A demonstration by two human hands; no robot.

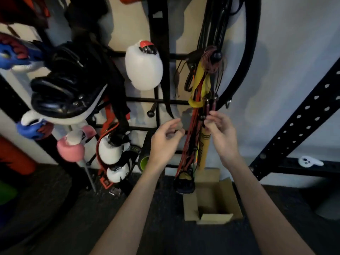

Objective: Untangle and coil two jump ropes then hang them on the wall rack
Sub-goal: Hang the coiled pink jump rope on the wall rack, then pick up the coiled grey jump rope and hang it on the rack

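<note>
A coiled dark red jump rope (209, 59) hangs on a knobbed peg (217, 55) of the black wall rack (143, 99). Its two slim red handles (211, 107) dangle below the coil. My right hand (221, 131) pinches the lower ends of those handles between fingertips. My left hand (166, 138) hovers to the left, fingers curled and apart, holding nothing. More red cords (189, 140) hang down beside a yellow band (197, 85); whether they belong to a second jump rope is unclear.
Boxing gloves, white (144, 69) and black (64, 89), hang on the rack's left side. A wooden bat (203, 150) leans against the wall. An open cardboard box (213, 199) sits on the dark floor. A perforated black steel beam (298, 122) slants at right.
</note>
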